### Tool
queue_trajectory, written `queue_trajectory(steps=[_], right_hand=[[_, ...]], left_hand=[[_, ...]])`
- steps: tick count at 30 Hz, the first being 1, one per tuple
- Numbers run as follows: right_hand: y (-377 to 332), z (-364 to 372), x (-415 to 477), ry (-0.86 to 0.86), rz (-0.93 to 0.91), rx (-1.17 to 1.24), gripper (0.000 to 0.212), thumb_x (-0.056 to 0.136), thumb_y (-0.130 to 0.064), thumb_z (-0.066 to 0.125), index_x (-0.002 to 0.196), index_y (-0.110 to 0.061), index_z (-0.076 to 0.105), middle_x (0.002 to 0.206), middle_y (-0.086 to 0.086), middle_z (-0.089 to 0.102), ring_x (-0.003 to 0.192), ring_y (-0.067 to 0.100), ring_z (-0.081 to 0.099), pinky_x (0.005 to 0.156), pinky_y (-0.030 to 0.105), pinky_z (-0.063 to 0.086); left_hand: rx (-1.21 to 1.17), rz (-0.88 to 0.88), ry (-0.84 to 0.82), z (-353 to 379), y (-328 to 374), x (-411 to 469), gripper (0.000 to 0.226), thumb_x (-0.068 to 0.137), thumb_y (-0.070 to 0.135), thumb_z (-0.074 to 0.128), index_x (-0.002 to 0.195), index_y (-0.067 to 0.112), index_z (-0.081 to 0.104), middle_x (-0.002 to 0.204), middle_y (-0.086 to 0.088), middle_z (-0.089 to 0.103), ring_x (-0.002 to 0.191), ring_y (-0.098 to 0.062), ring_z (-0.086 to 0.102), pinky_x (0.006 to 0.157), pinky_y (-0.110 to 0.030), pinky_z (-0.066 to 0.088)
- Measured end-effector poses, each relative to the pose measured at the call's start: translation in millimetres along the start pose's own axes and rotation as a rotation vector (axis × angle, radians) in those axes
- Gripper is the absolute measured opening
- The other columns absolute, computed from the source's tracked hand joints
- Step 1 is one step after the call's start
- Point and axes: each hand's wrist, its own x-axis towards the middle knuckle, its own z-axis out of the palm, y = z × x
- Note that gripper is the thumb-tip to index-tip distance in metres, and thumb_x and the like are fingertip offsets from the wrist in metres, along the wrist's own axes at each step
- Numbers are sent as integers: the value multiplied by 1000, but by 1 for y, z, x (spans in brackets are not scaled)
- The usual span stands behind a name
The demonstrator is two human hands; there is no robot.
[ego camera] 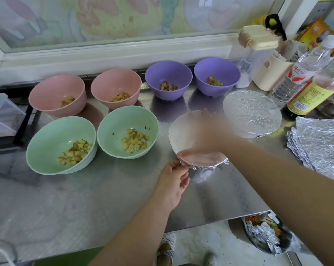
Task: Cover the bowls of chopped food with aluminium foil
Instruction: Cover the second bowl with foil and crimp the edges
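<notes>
A foil-covered bowl (183, 135) sits on the steel table in front of me. My left hand (173, 179) pinches the crumpled foil at its near left rim. My right hand (210, 131), blurred, lies over the top of the foil with fingers spread. Behind it to the right stands a second bowl with foil (252, 114) smoothed over it. Several uncovered bowls hold chopped food: two green (60, 144) (127, 131), two pink (56, 95) (116, 88), two purple (168, 79) (217, 78).
A stack of cut foil sheets (319, 141) lies at the right edge. Bottles (312, 93), a cream holder (271, 73) and a clear container stand at the back right. A bin with crumpled foil (265, 235) sits below the table edge.
</notes>
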Motion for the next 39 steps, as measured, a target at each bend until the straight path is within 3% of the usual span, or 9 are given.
queue_trajectory(steps=[6,9,11,14,18,24,31,39], right_hand=[[0,2,-1,8,-7,3,151,37,-102,55,154,-44,-20,165,2,-29,153,36,-24,113,77,4],[1,2,0,9,-9,2,151,38,-101,56,154,-45,-20,166,2,-29,153,36,-24,113,77,4],[0,2,0,4,-10,-4,150,39,-102,56,154,-44,-21,165,3,-29,152,36,-24,113,77,4],[0,2,0,5,-11,-11,150,40,-102,56,155,-44,-21,166,3,-29,152,37,-23,113,77,5],[0,1,-1,2,-11,-5,149,43,-101,59,155,-43,-21,165,4,-29,152,36,-24,113,77,4],[-1,1,1,-11,-11,1,150,44,-100,61,156,-42,-21,165,5,-31,152,38,-25,112,78,3],[-1,1,1,-10,-11,-13,149,46,-100,60,155,-42,-23,164,5,-32,151,39,-25,112,78,4],[-1,1,1,-21,-8,-15,148,47,-100,60,155,-42,-23,163,5,-34,151,39,-26,112,78,2]], left_hand=[[-317,-203,-150,-15,-6,-1,17,89,0,63,94,16,63,77,1,62,60,-7,54,57,-20,48],[-521,-232,-188,-18,-1,-2,8,82,6,63,89,11,61,88,-3,60,48,-6,58,48,-19,48],[-590,-235,-193,-15,5,-3,3,85,10,61,84,7,62,82,-5,61,47,-7,60,46,-20,50],[-577,-244,-160,-9,9,-3,12,89,8,60,79,3,65,66,-4,63,51,-10,63,50,-21,54],[-583,-229,-146,1,11,-3,8,78,3,62,75,-4,65,66,-9,62,59,-15,64,63,-29,61],[-575,-226,-47,3,12,0,21,96,1,54,78,-4,62,65,-12,61,61,-18,63,61,-28,61],[-628,-209,-8,0,10,4,8,94,-5,57,88,-4,62,80,-13,64,79,-17,62,63,-27,60],[-675,-165,145,23,9,-5,12,98,-4,53,93,2,62,83,-10,67,75,-16,63,54,-22,58]])
